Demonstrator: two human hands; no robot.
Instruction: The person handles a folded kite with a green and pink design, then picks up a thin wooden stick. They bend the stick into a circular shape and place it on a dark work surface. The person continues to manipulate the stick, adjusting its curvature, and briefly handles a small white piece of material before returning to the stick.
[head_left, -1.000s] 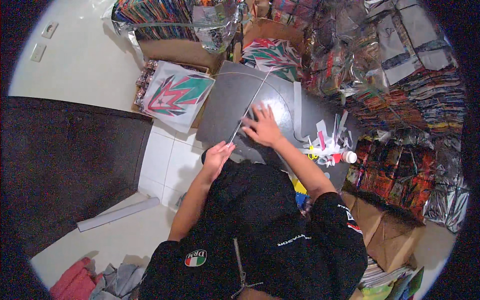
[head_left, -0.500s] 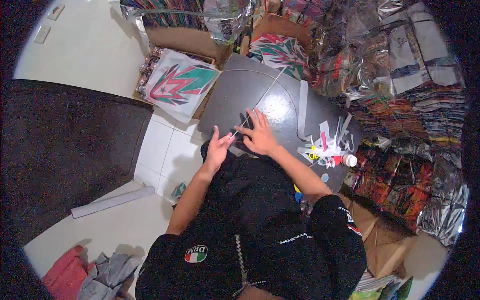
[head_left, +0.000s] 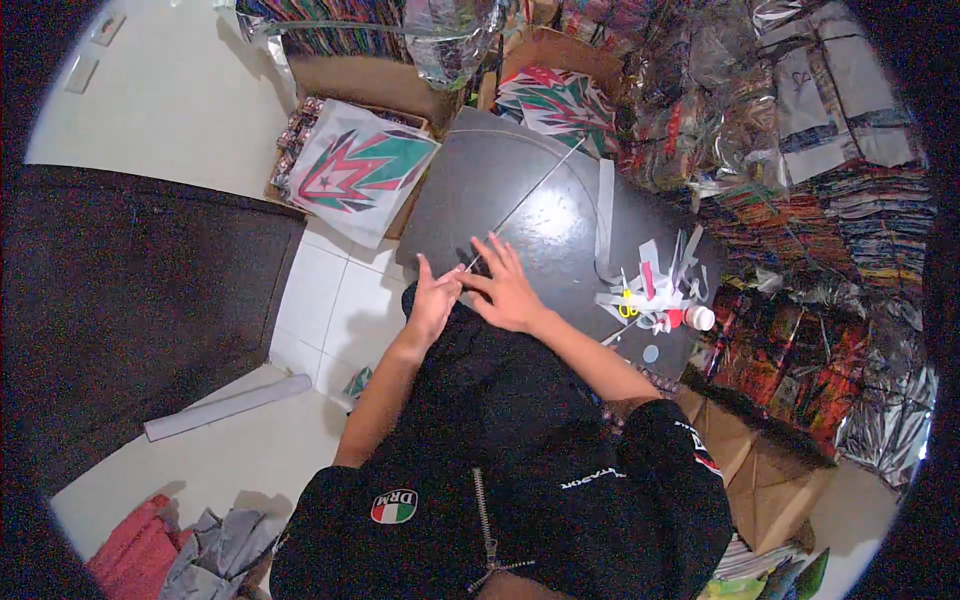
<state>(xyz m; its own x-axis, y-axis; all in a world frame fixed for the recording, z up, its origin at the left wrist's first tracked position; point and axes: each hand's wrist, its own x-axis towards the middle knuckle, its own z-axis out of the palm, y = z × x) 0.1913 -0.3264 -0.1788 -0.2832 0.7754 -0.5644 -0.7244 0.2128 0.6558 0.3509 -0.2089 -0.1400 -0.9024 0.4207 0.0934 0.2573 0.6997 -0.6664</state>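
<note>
A thin pale stick (head_left: 532,189) runs diagonally over the dark grey tabletop (head_left: 455,180), from my hands toward the far right. My left hand (head_left: 431,308) pinches its near end between thumb and fingertips at the table's near edge. Just to the right, my right hand (head_left: 510,297) has its fingers stretched and spread over the stick, palm down. One of its fingertips meets the left fingertips; whether it grips anything there is hard to make out. A thin curved strip (head_left: 573,168) arcs across the tabletop and passes near the stick's far end.
White strip scraps (head_left: 655,305), yellow-handled scissors (head_left: 627,305) and a white-capped bottle (head_left: 700,318) lie at the table's right. Printed sheets (head_left: 362,165) top an open box at far left. Stacked wrapped bundles (head_left: 800,230) line the right side; a paper roll (head_left: 228,407) lies on the floor.
My right hand has shifted down and slightly left, bringing its fingertips against my left hand's. The stick's far end has moved slightly right. My left hand stays nearly in place.
</note>
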